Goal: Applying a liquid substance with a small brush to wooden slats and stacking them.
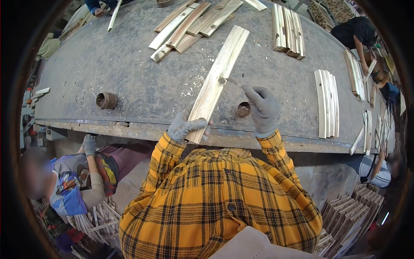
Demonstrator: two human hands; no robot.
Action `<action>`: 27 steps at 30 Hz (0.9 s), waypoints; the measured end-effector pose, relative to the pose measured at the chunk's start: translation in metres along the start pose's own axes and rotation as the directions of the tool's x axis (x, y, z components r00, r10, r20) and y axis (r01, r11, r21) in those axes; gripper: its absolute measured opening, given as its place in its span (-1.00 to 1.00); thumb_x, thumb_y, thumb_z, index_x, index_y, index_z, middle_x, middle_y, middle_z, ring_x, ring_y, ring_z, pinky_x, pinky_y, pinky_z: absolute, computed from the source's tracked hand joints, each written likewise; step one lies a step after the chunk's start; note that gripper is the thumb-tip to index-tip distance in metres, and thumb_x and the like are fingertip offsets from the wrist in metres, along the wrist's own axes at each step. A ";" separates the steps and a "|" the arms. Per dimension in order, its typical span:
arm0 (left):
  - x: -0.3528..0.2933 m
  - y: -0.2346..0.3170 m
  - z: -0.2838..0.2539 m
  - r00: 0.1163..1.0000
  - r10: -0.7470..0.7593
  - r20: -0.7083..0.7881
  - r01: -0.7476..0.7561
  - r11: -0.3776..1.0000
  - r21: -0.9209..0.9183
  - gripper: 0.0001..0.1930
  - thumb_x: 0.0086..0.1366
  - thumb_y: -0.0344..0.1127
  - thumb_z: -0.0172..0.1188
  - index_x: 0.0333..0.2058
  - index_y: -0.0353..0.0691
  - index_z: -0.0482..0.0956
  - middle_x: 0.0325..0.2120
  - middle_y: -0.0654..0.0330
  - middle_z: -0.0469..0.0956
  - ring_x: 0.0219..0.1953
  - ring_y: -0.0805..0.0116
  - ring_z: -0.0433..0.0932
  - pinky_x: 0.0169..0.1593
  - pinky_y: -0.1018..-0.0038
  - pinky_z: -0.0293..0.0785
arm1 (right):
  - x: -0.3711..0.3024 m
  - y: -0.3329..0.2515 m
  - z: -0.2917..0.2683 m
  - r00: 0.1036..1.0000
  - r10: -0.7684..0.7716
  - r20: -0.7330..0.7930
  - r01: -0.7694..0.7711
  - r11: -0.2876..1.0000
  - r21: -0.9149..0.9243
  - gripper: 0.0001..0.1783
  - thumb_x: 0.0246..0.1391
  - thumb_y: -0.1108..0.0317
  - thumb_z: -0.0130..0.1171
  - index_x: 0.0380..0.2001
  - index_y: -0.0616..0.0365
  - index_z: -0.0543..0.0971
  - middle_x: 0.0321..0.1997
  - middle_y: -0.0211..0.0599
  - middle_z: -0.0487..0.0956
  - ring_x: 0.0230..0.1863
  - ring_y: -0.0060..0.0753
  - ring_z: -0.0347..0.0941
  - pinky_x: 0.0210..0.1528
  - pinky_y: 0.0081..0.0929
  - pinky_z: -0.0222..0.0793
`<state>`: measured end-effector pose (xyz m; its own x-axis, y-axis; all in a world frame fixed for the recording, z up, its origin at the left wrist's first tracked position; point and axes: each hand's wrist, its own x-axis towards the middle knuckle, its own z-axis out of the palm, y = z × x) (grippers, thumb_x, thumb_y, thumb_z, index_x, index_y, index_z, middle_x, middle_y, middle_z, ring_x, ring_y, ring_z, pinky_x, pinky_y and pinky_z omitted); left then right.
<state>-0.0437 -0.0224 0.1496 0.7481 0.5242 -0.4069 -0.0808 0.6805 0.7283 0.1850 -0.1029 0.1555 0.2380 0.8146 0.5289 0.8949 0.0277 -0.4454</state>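
Note:
My left hand point(186, 127), in a grey glove, is closed round the near end of a pale wooden board point(214, 88). The board slants away over the table toward the upper right. A dark knot shows about halfway along it. In my gloved right hand point(264, 108) is a thin putty knife point(233, 81), its tip touching the board at that knot. Just left of my right hand stands a small round pot point(243, 109) with brown paste inside.
Another brown pot point(106, 100) stands left on the grey table point(142, 73). Several loose boards point(189, 26) lie at the far side, and bundled boards point(288, 32) point(327, 103) are on the right. Co-workers are at the left point(77, 177), right point(375, 168) and far right point(358, 36).

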 end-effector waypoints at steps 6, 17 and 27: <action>-0.001 -0.002 0.009 0.999 -0.049 0.013 0.049 0.999 -0.016 -0.23 0.00 -0.54 0.14 0.18 -0.38 -0.04 -0.39 -0.10 0.47 -0.53 0.27 0.52 -0.48 0.46 0.51 | -0.005 0.005 0.005 0.999 -0.026 0.041 0.028 0.999 -0.047 -0.57 -0.24 0.50 0.12 -0.21 -0.15 0.57 -0.41 -0.44 0.49 -0.39 -0.36 0.44 -0.42 -0.50 0.37; 0.001 -0.006 0.009 0.996 -0.091 0.001 0.091 0.996 0.001 -0.23 0.00 -0.55 0.15 0.19 -0.37 -0.03 -0.17 -0.09 0.35 -0.24 0.20 0.51 -0.43 0.43 0.56 | -0.011 0.016 -0.007 1.000 0.014 0.025 -0.010 0.988 -0.156 -0.69 -0.19 0.44 0.16 -0.28 -0.14 0.58 -0.41 -0.47 0.50 -0.41 -0.39 0.44 -0.45 -0.51 0.37; 0.001 -0.006 0.016 0.992 -0.123 -0.026 0.123 0.992 -0.007 -0.27 0.03 -0.57 0.13 0.17 -0.34 -0.02 -0.39 -0.06 0.47 -0.57 0.29 0.53 -0.51 0.44 0.55 | -0.022 -0.006 0.003 0.998 0.030 0.047 -0.022 0.986 -0.168 -0.68 -0.19 0.45 0.11 -0.28 -0.16 0.57 -0.41 -0.47 0.51 -0.43 -0.37 0.45 -0.46 -0.51 0.37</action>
<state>-0.0315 -0.0337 0.1540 0.7350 0.4497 -0.5074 0.0069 0.7434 0.6688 0.1732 -0.1187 0.1445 0.2466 0.8416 0.4806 0.9403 -0.0876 -0.3290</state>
